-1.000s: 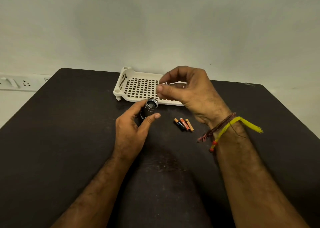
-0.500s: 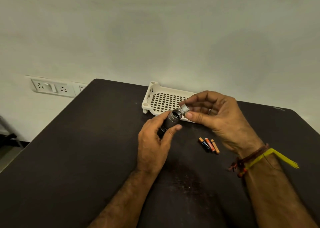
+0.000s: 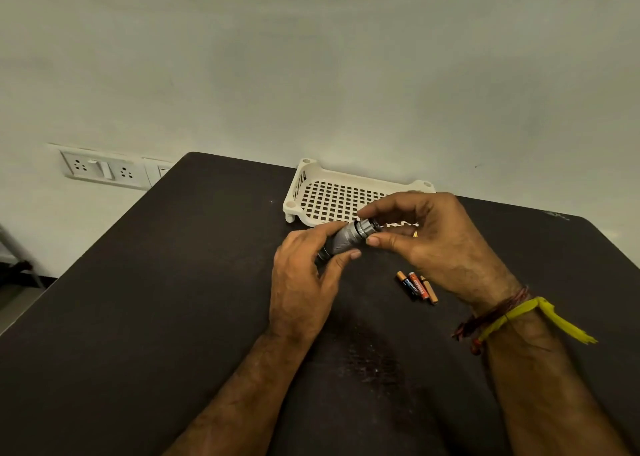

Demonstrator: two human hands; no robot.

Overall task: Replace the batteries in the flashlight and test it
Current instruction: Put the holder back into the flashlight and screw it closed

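Knurled grey metal flashlight (image 3: 346, 239): held above the dark table (image 3: 138, 299), tilted toward 2 o'clock.
Left hand (image 3: 304, 282): fingers and thumb curled round the flashlight's body.
Right hand (image 3: 440, 244): thumb and forefinger pinch the silver ringed end cap (image 3: 366, 227) at the flashlight's upper end.
Three small orange-tipped batteries (image 3: 417, 286): lying side by side at 4 o'clock from the flashlight.
White perforated plastic tray (image 3: 332, 196): at 12 o'clock, partly behind the hands.

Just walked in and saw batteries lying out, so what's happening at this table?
A person is working on a flashlight over a dark table. The left hand grips its body, and the right hand pinches the end cap at the body's end. Three small batteries lie loose on the table beside the right hand, and a white tray sits behind.
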